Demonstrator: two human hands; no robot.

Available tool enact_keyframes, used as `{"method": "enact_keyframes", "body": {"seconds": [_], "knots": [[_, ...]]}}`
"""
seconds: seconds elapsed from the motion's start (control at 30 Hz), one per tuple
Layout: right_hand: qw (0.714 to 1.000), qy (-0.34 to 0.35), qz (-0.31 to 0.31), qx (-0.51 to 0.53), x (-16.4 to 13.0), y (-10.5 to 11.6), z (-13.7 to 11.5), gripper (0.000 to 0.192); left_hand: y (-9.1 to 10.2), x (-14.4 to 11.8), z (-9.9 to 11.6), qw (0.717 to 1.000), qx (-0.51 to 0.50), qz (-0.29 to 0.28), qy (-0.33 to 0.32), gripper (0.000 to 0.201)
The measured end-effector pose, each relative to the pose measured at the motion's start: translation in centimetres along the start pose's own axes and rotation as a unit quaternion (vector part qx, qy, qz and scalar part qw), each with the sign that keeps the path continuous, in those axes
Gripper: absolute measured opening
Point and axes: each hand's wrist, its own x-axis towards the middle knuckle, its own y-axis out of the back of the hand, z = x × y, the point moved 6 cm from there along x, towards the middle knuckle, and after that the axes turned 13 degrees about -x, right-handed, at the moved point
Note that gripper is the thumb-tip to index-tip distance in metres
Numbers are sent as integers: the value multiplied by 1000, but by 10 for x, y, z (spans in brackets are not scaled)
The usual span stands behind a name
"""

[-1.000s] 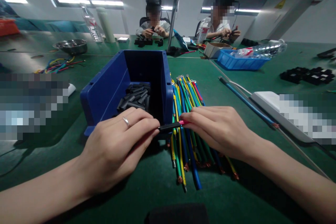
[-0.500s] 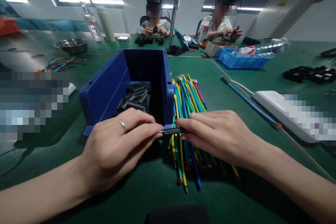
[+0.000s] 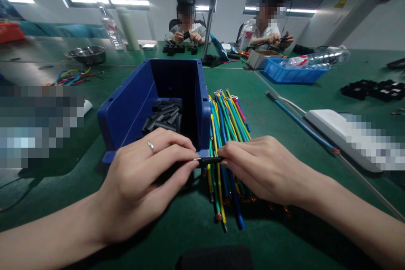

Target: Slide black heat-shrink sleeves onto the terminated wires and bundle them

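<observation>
A short black-sleeved cable (image 3: 210, 160) spans the gap between my fingertips, just in front of the blue bin (image 3: 122, 109). My left hand (image 3: 142, 181), with a ring on one finger, pinches its silvery end; the tip itself is hidden by the fingers. At the other end, my right hand (image 3: 264, 168) has thumb and fingers closed on the black part, and whatever continues inside that hand cannot be seen. Black tubes (image 3: 166, 116) lie loose in the bin. Below and beside my right hand lies a bundle of coloured cables (image 3: 232, 122), many with metal lugs or bare copper ends.
A single blue cable (image 3: 300, 120) lies to the right beside a white power strip (image 3: 335, 135). Farther back are a light blue tray (image 3: 294, 74) with a bottle, a metal bowl (image 3: 85, 55) and black parts (image 3: 373, 88). Two people sit across the table handling small parts.
My right hand has shifted slightly and its fingers have closed up more on the cable's black end. The black-sleeved piece has moved slightly right; my left hand still pinches its silvery end.
</observation>
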Motion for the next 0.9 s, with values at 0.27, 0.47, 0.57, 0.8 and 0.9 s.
{"method": "enact_keyframes", "body": {"seconds": [0.27,0.47,0.57,0.8,0.9], "knots": [[989,-20,-106,104,1,-9,-1,18,0,0,2,1000,-14,0,-7,11],[965,-40,-167,197,-2,-14,1,20,-4,0,5,999,-4,5,-41,12],[957,-44,-180,223,-3,-15,2,23,-6,-3,5,999,12,9,-51,11],[971,-15,-141,191,-2,-15,-1,25,-7,-7,6,999,18,4,-34,10],[976,-12,-141,163,-3,-17,-2,25,-8,-6,7,999,16,-4,-34,11]]}}
